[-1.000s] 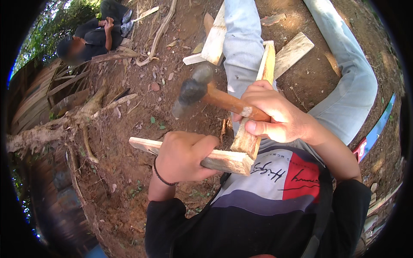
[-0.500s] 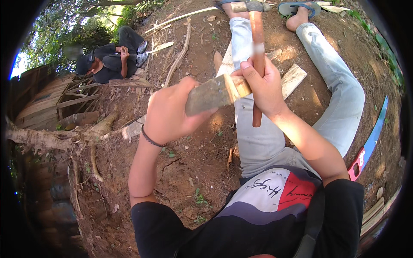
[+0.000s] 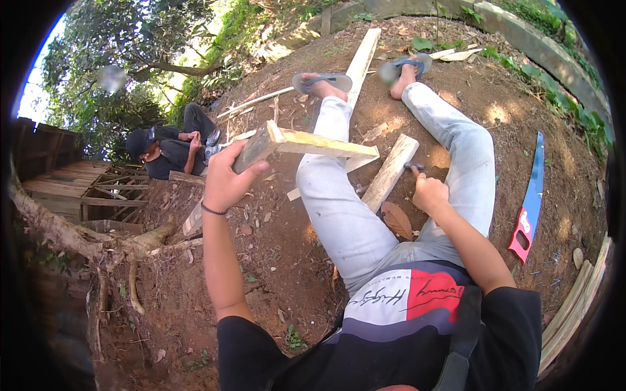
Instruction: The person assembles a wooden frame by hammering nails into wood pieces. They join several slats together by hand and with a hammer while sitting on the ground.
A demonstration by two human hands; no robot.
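Observation:
My left hand (image 3: 227,174) grips the end of a wooden frame (image 3: 313,142) of joined boards, its fingers and thumb around the weathered grey end piece. The frame's pale boards reach right across my left shin and knee. Low between my legs, my right hand (image 3: 430,193) is closed on a hammer (image 3: 415,167). Only the dark hammer head shows past my fingers; my hand hides the handle. Close to the hammer, a loose wooden board (image 3: 391,171) lies on the ground between my legs.
A blue-bladed handsaw (image 3: 531,195) with a red handle lies on the dirt at my right, several nails (image 3: 553,260) near it. Planks (image 3: 574,313) are at lower right. A long board (image 3: 362,65) lies beyond my left foot. Another person (image 3: 173,146) sits at far left, near thick roots (image 3: 78,238).
My right hand has left the wood, moving down and right with the hammer, which was held upright. My left hand has shifted left with the frame, and the view now reaches farther ahead.

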